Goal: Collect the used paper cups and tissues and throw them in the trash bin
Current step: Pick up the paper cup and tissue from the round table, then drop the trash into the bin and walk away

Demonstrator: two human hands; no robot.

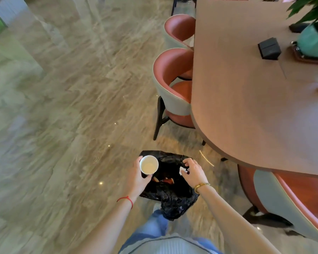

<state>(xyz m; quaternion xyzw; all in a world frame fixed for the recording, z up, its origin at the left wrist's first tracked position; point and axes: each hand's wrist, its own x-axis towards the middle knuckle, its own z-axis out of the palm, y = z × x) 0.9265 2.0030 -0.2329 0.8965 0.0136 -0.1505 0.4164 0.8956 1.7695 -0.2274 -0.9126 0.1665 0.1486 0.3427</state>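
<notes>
Nearest me, my left hand (136,177) curls its fingers and thumb round a white paper cup (148,165), held upright with its mouth open to the camera, just over the left rim of the black plastic trash bag (170,195). The cup looks empty or close to it; I can't tell if any liquid is left. My right hand (192,173) is across from it at the bag's right rim, fingers bent and pinching the black plastic together with a small crumpled white tissue (182,170). Between the two hands the bag's mouth gapes, and something reddish-brown already lies inside, though I can't make out what it is.

The risks I judge from here: the bag hangs only from my grip, so if the right fingers slacken to release the tissue, that side of the mouth may fold shut and the cup could strike the rim and fall to the glossy marbled stone floor (62,107). Any dregs would spill if the cup tips early. The tissue is light and could flutter outside the opening.

Further off to the right stands the rounded brown wooden table (246,107), with a small black box (269,48) near its far edge, and red-and-grey padded chairs (173,85) tucked along its left edge.
</notes>
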